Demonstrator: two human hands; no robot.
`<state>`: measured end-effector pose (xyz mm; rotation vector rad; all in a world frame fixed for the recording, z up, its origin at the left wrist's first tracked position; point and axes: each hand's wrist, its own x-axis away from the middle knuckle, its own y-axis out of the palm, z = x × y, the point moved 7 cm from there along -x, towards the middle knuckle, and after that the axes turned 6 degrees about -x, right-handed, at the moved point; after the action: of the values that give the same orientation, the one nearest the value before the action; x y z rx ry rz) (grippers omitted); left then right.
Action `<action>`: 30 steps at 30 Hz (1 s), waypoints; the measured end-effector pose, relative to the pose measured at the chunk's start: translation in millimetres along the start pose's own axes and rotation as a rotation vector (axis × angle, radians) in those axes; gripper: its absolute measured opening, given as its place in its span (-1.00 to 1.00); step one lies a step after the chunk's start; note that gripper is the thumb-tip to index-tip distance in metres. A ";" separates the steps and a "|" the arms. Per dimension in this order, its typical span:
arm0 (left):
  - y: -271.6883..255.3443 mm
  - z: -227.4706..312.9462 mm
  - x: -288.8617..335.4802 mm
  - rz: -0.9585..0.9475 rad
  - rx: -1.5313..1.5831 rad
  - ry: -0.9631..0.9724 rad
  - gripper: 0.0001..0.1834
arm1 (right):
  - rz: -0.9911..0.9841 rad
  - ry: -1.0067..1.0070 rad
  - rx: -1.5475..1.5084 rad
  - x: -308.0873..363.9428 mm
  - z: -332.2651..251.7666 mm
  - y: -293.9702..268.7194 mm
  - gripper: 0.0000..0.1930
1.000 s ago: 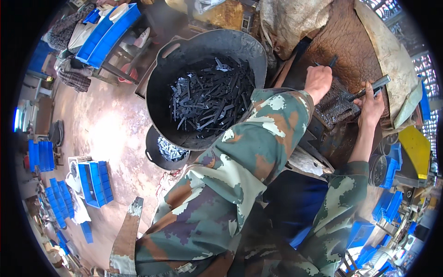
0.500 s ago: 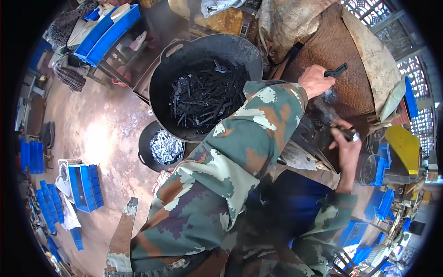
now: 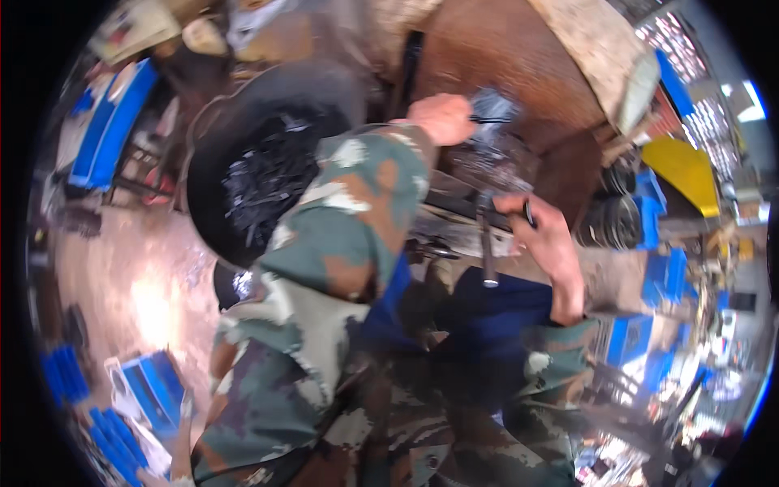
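My left hand [image 3: 442,118] is closed on a black clip-like part, a thin dark piece [image 3: 491,120] of which sticks out to its right. It hovers by a blurred grey metal fixture [image 3: 495,162] at the bench edge. Close below and to the right, my right hand [image 3: 542,231] has its fingers bent at the upper part of a metal bar [image 3: 488,243], which hangs down with a rounded end. Blur hides how firmly they grip it. A dark band shows between the fingers.
To the left stands a large black tub [image 3: 199,170] with dark strip-like parts, and a smaller black tub [image 3: 225,286] of silvery pieces. Behind the fixture leans a brown sheet [image 3: 519,57]. Blue bins [image 3: 150,390], a yellow panel [image 3: 682,174] and dark coils [image 3: 613,221] lie around.
My view has turned, so the scene slides left and is blurred. The black part in my left hand is now closer to the fixture. The metal bar now shows beside my right fingers.
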<state>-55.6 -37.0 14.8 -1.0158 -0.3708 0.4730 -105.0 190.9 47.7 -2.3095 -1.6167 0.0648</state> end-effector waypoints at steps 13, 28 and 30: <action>22.3 -7.9 -14.4 0.041 0.217 0.106 -0.76 | 0.501 0.114 -0.314 -60.7 33.4 -49.8 -0.79; 11.2 44.7 26.7 -0.328 1.117 0.088 -0.67 | 0.425 -0.076 -0.728 -64.3 6.2 -30.2 -0.83; 7.1 27.6 21.2 -0.279 1.103 0.066 -0.67 | 0.423 -0.069 -0.707 -65.1 7.4 -29.1 -0.83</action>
<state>-53.2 -2.6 23.4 0.0940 -0.1368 0.3104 -156.4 141.5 39.5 -3.1827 -1.2770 -0.3976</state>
